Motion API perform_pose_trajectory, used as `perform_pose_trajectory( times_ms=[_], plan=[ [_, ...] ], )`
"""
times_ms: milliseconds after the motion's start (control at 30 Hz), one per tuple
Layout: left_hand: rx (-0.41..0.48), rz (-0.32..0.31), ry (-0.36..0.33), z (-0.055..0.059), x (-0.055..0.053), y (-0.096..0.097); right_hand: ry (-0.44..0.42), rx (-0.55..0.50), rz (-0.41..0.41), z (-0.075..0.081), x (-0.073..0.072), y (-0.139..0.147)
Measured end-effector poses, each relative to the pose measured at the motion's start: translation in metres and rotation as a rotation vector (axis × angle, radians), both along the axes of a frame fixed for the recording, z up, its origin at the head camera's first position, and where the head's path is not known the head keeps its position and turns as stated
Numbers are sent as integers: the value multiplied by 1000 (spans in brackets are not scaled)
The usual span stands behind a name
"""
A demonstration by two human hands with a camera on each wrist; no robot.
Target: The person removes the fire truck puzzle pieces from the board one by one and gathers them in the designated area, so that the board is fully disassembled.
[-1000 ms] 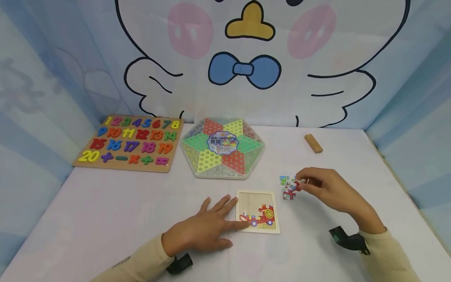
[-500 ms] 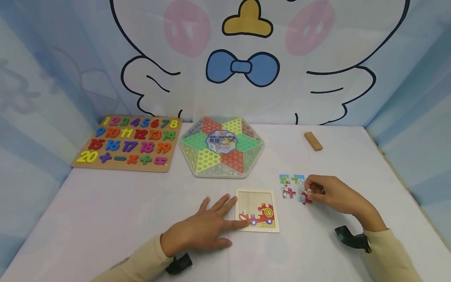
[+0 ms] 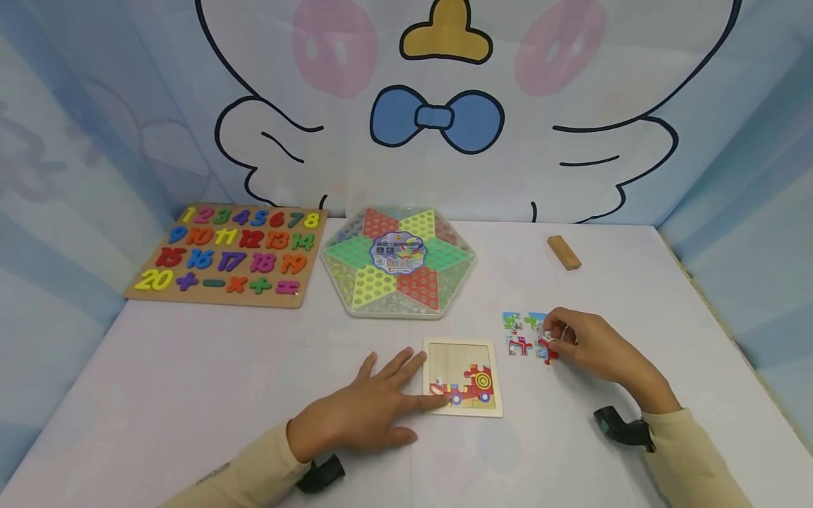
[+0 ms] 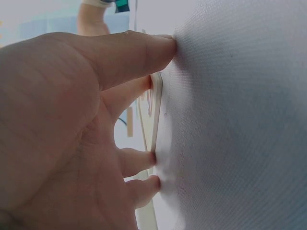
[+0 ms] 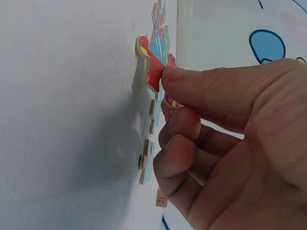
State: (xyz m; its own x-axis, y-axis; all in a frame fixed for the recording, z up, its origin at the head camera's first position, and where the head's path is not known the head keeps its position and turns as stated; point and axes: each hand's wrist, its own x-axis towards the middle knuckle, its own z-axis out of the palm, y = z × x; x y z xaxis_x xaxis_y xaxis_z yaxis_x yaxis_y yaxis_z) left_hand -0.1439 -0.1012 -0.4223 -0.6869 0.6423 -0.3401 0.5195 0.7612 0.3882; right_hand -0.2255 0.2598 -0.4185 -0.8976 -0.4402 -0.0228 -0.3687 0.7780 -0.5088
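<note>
Head view: tray (image 3: 441, 361) part-filled, loose pieces (image 3: 518, 346) remain; left hand (image 3: 358, 415) spreads its fingers, right hand (image 3: 591, 346) pinches a red piece (image 5: 153, 72).

Square wooden puzzle tray (image 3: 447, 358), pale-rimmed, lies flat; a partial red vehicle picture (image 3: 473, 388) occupies its three-to-seven-o'clock part, with bare wood toward twelve. At two o'clock from it, three loose pieces (image 3: 519, 346) lie flat; a red-and-blue piece (image 5: 153, 64) tilts, pinched by the right fingers (image 5: 184, 125).
</note>
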Motion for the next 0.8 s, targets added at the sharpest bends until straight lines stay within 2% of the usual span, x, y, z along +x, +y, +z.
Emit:
perform_pose_trajectory(
  times_ms=[300,800],
  plan=[
    [6,-2,-1,0,-1,0,-11,-17,-1,-4,-2,1],
    [-5,-2,6,0,0,0,17,19,-6,-5,0,-3]
  ],
)
